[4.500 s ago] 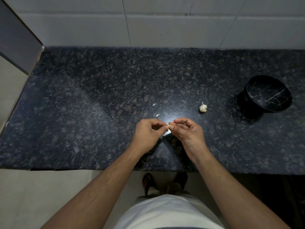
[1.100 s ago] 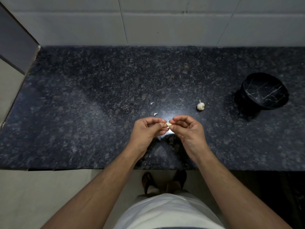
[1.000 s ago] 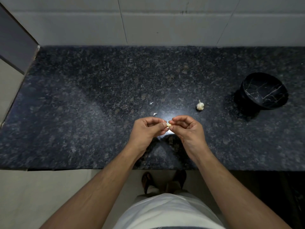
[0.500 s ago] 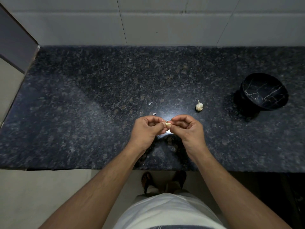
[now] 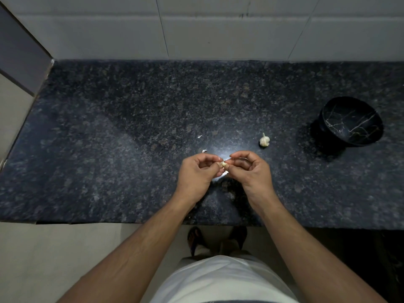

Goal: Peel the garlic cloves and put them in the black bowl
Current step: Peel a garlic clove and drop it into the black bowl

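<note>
I see both hands meeting over the front middle of the counter, pinching one garlic clove (image 5: 223, 164) between them. My left hand (image 5: 196, 173) has its fingers curled, thumb and forefinger tips closed narrowly on the clove's left side. My right hand (image 5: 251, 171) is curled the same way, its fingertips nipping the clove from the right. The clove is small and pale cream, mostly hidden by the fingertips, so I cannot tell how much skin is on it.

Just beyond the hands, two tiny white flakes of peel (image 5: 204, 150) lie on the counter, one near the left knuckles and one a little further back. To the right of them, apart from the hands, sits a small garlic bulb (image 5: 264, 141), off-white, with its stalk tip pointing toward the back wall. Well to the right, near the right edge of the countertop, stands the black bowl (image 5: 352, 123), glossy with thin pale veins like marble; I see nothing inside it.

The countertop (image 5: 131, 127) is dark speckled granite, with a bright glare spot right under the hands. Behind it runs a wall of large pale tiles (image 5: 218, 27), and at the left end a dark panel (image 5: 19, 53) meets the counter's back left corner. Below the front edge I see pale floor and dark sandals.
</note>
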